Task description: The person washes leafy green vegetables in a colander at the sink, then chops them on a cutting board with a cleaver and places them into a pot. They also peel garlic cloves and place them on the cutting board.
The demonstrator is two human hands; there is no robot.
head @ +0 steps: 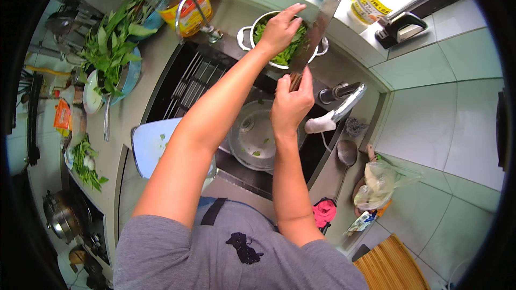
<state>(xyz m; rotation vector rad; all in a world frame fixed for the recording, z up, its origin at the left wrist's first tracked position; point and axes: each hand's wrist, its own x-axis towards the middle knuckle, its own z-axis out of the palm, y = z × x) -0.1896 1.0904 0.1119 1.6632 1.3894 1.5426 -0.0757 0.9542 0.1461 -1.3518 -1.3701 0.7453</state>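
My right hand [293,102] grips the wooden handle of a cleaver [316,34], whose broad blade slants over the right side of a white two-handled pot [244,39]. Inside the pot lie chopped green leaves [282,59]. My left hand [282,28] hovers above the leaves, to the left of the blade, fingers apart and holding nothing. A few green bits appear to cling to the blade. Below the hands, a clear bowl [252,129] with a few leaf scraps stands in the sink. A pale blue cutting board [151,141] lies partly under my left forearm.
A chrome faucet [342,102] arches right of the sink, with a ladle [347,153] beyond it. Leafy stems [107,44] rest in a blue basin [133,70] on the left counter. A large oil bottle [183,8] stands behind. A knife sharpener [401,30] sits on the sill.
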